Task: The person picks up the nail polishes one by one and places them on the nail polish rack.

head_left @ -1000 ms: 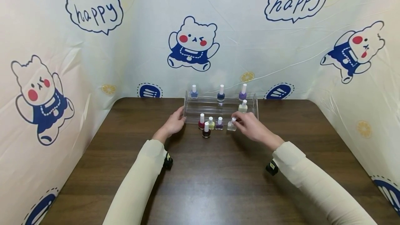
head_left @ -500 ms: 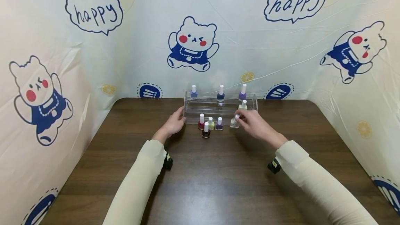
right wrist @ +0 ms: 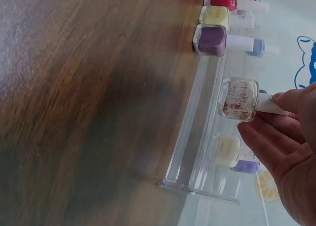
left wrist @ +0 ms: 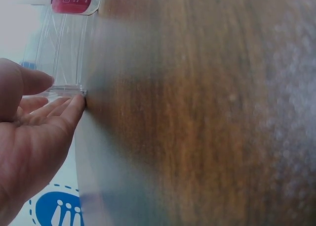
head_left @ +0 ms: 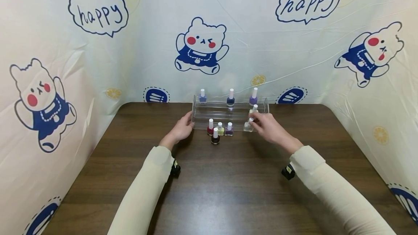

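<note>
My right hand (head_left: 269, 126) pinches the white cap of a clear nail polish bottle (head_left: 248, 127); glitter flecks show inside the bottle in the right wrist view. It is held over the front step of a clear acrylic tiered rack (head_left: 225, 113). Between thumb and fingers, my left hand (head_left: 183, 128) holds the rack's left end panel (left wrist: 66, 91). On the rack's top tier stand a light blue bottle (head_left: 203, 98), a dark blue bottle (head_left: 230, 100) and a purple bottle (head_left: 253, 99). A pale cream bottle (right wrist: 227, 151) sits on a lower tier, partly behind my right hand.
Before the rack's front, on the brown table (head_left: 209, 188), stand a red bottle (head_left: 210, 130), a yellow-green bottle (head_left: 221, 131), a dark purple bottle (head_left: 229, 131) and a near-black bottle (head_left: 215, 139). A printed cloth (head_left: 202, 3) hangs behind and at both sides.
My right hand has carried the clear bottle a little to the right and back, from before the rack to over its front step. The left hand stays at the rack's end.
</note>
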The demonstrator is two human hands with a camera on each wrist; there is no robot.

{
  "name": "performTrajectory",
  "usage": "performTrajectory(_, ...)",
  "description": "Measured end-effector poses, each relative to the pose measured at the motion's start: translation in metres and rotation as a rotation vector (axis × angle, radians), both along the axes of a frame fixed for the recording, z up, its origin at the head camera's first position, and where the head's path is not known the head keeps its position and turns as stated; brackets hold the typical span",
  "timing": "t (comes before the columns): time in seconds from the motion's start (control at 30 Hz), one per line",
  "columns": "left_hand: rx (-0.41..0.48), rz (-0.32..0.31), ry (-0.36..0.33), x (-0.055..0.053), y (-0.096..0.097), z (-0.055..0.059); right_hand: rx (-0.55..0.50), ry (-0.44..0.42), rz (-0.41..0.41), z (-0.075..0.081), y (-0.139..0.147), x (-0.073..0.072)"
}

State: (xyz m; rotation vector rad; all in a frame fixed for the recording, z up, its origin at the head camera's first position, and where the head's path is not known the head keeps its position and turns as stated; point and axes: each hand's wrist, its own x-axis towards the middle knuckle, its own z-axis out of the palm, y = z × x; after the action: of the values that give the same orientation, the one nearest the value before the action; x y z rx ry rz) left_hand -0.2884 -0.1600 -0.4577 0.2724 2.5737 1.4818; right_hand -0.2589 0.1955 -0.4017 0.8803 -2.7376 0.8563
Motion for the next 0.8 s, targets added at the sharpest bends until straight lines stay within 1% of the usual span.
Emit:
performTrajectory(0.2,0.015,-0.002,0.006,-0.002,-0.001,-0.002,0.000,-0.017,-0.015,0.002,0.002,-0.001)
performTrajectory(0.37,0.020,-0.003,0.008,0.000,-0.001,-0.001,0.009,-0.038,-0.039,0.001,0.006,-0.004)
performTrajectory(0.5,0.020,-0.012,0.008,-0.001,-0.001,-0.002,0.013,-0.044,-0.046,-0.001,0.008,-0.006)
performTrajectory(0.8,0.022,-0.011,0.005,-0.002,-0.001,-0.003,-0.002,-0.008,-0.027,-0.003,0.011,-0.010)
